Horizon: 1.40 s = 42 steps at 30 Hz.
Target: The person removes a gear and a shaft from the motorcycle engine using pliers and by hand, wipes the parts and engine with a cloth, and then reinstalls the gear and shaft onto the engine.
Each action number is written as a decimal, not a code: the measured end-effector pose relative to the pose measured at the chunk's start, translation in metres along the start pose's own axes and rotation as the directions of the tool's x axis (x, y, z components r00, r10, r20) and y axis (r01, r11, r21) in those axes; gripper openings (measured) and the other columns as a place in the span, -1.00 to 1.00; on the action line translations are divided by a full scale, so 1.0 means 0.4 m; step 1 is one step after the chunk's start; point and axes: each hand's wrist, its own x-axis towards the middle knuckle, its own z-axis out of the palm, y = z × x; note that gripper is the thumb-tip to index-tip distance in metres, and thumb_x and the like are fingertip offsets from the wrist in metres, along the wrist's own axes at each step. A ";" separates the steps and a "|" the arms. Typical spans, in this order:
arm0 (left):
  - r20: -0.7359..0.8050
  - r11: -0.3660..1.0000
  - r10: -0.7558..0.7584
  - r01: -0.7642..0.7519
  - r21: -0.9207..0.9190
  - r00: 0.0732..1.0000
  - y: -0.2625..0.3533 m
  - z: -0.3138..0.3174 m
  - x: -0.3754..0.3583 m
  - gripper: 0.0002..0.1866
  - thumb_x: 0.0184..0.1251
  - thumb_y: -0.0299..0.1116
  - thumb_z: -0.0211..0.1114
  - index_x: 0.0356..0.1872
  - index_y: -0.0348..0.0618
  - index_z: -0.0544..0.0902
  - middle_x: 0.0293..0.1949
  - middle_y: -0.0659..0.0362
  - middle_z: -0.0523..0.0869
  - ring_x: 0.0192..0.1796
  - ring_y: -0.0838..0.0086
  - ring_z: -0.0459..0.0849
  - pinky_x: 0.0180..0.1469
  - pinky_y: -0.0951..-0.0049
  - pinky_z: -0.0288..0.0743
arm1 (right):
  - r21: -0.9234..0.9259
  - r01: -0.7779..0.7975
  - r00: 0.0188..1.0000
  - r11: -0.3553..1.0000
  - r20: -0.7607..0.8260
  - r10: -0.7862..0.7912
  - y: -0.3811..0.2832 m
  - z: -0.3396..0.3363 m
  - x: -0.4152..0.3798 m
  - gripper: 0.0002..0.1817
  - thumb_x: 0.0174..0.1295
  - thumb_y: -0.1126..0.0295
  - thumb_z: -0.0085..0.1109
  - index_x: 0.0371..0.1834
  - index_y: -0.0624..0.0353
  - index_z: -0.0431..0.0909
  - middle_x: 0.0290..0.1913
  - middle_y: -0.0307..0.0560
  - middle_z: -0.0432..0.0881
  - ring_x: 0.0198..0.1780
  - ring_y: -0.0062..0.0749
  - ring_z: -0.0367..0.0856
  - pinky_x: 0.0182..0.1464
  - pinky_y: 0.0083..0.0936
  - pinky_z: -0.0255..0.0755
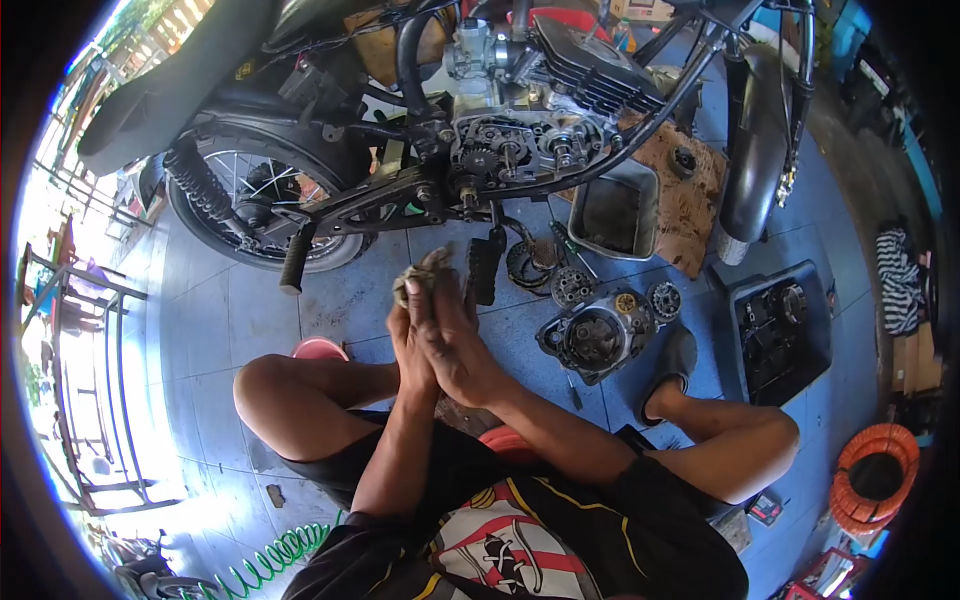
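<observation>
A crumpled, dirty rag (421, 280) sticks out at the fingertips of my two hands, which are pressed together in front of my lap. My left hand (408, 350) is closed on the rag from the left. Against it from the right lies my right hand (455, 350), its fingers partly hidden, also pressing on the cloth. Just beyond the hands is the black foot pedal (485, 268) of a motorcycle. Higher up, the motorcycle's engine (510, 150) has its side open, with gears and shafts showing.
An engine cover (598, 335) lies on the tiled floor, beside a clutch part (573, 287) and a round gear (664, 300). A grey pan (652, 215) sits under the engine. At right stand a parts tray (738, 330) and an orange coiled hose (905, 460).
</observation>
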 end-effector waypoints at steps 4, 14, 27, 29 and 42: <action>-0.049 0.970 0.176 -0.165 0.177 0.983 -0.030 -0.028 0.046 -0.58 0.45 -0.25 0.10 0.17 -0.36 0.48 -0.17 0.10 0.70 -0.16 0.49 0.64 -0.10 0.49 0.53 | -0.033 0.064 0.996 0.997 0.056 -0.062 0.031 -0.040 0.016 -0.44 0.42 0.13 -0.04 0.32 0.33 0.29 0.18 0.32 0.44 0.30 0.17 0.36 0.35 -0.13 0.15; 0.130 0.654 0.247 -0.264 0.709 0.960 -0.079 0.020 0.024 -0.66 0.27 -0.26 0.26 -0.03 -0.27 0.60 -0.22 -0.18 0.67 -0.15 -0.07 0.66 -0.09 0.14 0.53 | 0.248 -0.588 0.703 0.770 -0.314 0.638 0.425 -0.344 0.257 -0.43 0.36 -0.08 0.02 -0.49 0.30 0.55 -0.59 -0.05 0.58 -0.59 -0.35 0.57 -0.59 -0.33 0.37; 0.182 0.639 0.232 -0.291 0.712 0.955 -0.122 0.025 0.032 -0.66 0.26 -0.21 0.30 -0.07 -0.24 0.63 -0.22 -0.13 0.65 -0.16 -0.03 0.65 -0.12 0.15 0.51 | 0.520 -0.620 0.483 0.587 -0.336 0.809 0.408 -0.318 0.328 -0.90 0.40 0.43 -0.03 -0.24 0.18 0.47 -0.63 -0.22 0.36 -0.65 -0.56 0.25 -0.65 -0.49 0.08; 0.195 0.637 0.242 -0.308 0.707 0.950 -0.128 0.023 0.033 -0.66 0.25 -0.21 0.30 -0.06 -0.23 0.63 -0.21 -0.12 0.66 -0.15 -0.03 0.65 -0.11 0.16 0.51 | 0.517 -0.588 0.515 0.622 -0.354 0.781 0.410 -0.314 0.314 -0.89 0.39 0.42 -0.02 -0.25 0.19 0.48 -0.64 -0.22 0.35 -0.66 -0.56 0.24 -0.65 -0.49 0.08; -0.118 0.919 0.351 -0.317 0.235 0.929 -0.023 -0.010 0.052 -0.70 0.37 -0.39 0.13 0.01 -0.38 0.60 -0.11 0.06 0.71 -0.20 0.44 0.68 -0.10 0.44 0.59 | -0.073 -0.641 0.755 0.764 -0.241 0.610 0.188 -0.203 0.065 -0.57 0.40 0.11 -0.14 -0.29 0.24 0.60 -0.35 0.31 0.63 -0.24 0.15 0.64 -0.24 -0.07 0.48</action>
